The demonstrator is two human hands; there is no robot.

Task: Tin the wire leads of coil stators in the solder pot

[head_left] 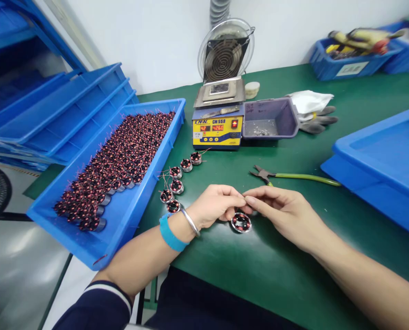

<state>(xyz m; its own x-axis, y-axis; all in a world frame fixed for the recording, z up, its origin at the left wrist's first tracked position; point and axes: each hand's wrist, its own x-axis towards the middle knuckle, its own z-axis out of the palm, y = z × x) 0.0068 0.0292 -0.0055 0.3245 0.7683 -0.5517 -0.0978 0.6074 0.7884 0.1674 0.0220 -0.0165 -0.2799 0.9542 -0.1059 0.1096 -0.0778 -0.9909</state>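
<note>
We read CM 558 on the far unit [216, 133], coils [122, 160] crowd the left tray [122, 229], left hand [215, 204], right hand [287, 211] pinching narrow near a wound ring [241, 229], what's held unclear

We're near the counter's [221, 270] front edge, left hand [218, 204] and right hand [282, 208] meeting fingertip to fingertip beside a wire-wound ring [241, 229]!

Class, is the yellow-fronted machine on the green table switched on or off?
On: the machine shows glowing red digits, and its red switch looks lit.
</note>
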